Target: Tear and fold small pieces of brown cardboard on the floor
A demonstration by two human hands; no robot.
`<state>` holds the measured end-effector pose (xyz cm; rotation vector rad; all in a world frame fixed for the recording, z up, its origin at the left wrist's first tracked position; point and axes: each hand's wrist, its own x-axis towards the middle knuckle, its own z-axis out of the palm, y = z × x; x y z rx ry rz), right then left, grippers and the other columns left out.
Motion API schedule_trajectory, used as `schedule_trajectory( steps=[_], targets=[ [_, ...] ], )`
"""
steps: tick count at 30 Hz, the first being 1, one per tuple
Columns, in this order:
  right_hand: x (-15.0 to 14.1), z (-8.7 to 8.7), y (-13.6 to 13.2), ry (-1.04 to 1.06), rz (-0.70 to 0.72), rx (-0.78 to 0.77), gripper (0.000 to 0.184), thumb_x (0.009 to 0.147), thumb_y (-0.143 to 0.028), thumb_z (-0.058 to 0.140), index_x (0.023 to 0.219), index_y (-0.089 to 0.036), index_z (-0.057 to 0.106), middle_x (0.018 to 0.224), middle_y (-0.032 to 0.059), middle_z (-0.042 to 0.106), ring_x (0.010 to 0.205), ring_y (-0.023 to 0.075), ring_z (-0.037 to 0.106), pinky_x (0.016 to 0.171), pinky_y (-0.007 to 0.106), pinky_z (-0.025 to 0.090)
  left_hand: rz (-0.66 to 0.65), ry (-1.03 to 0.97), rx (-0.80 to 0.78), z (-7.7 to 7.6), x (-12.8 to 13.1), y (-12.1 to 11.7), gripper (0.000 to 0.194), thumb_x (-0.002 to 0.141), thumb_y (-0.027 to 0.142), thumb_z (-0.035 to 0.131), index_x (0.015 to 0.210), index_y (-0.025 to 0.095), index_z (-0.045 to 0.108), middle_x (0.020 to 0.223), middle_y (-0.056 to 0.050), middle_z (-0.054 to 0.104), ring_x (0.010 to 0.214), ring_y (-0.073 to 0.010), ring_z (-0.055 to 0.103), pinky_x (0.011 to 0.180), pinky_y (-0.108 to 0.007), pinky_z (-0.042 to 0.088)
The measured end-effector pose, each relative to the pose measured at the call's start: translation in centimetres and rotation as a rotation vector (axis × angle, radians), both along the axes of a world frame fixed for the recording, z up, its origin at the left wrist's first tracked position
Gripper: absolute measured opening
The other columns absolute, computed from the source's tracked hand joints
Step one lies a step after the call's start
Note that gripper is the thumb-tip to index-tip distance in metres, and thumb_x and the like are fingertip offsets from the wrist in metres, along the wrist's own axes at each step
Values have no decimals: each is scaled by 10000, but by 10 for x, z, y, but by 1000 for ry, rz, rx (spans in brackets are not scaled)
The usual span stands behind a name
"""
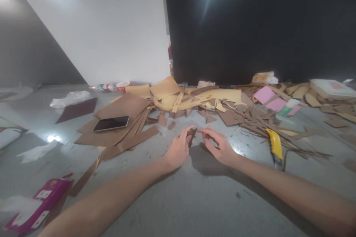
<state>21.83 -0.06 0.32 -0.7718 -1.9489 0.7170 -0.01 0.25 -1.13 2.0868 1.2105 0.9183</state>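
Observation:
In the middle of the head view my left hand [179, 149] grips a small, dark brown folded piece [191, 136], which looks like the same leather-like sheet as the scraps around it. Its exact shape is too small to make out. From the other side my right hand [218, 146] reaches toward it, index finger stretched out with the tip at the piece's edge, thumb held apart. Just beyond both hands lie small brown scraps [171, 125]. A yellow utility knife [274, 144] rests on the table to the right of my right hand.
Stacked brown sheets [122, 105] with a phone [111, 123] on them lie left. Cut strips [258, 122] and tan offcuts [178, 98] heap along the back. A magenta power strip [47, 200] sits front left. A paper cup [123, 86] and white box [332, 89] stand behind.

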Motion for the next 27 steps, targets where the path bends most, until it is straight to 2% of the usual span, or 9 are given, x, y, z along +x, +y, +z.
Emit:
schedule_trajectory(
  steps=[11, 18, 27],
  targets=[
    [2, -2, 2, -6, 37, -35, 325, 1070, -245, 465, 1352, -251, 625, 953, 44, 588, 854, 176, 591, 797, 309, 513, -9, 52, -52, 1, 0, -7, 403, 1109, 274, 335, 1506, 288, 401, 1160, -73, 743, 913, -175, 725, 812, -292, 545],
    [2, -1, 2, 1, 58, -27, 312, 1067, -239, 466, 1322, -241, 647, 954, 50, 588, 855, 176, 585, 795, 310, 513, 7, 52, -33, 2, 0, -7, 398, 1113, 299, 332, 1500, 262, 417, 1030, -54, 735, 838, -173, 708, 786, -282, 545],
    [1, -3, 4, -19, 47, -36, 296, 1060, -249, 465, 1284, -225, 657, 946, 52, 607, 854, 177, 593, 797, 311, 519, -20, 62, -36, 6, 1, -8, 397, 1104, 268, 328, 1492, 257, 412, 1149, -78, 738, 892, -176, 718, 826, -301, 555]
  ],
)
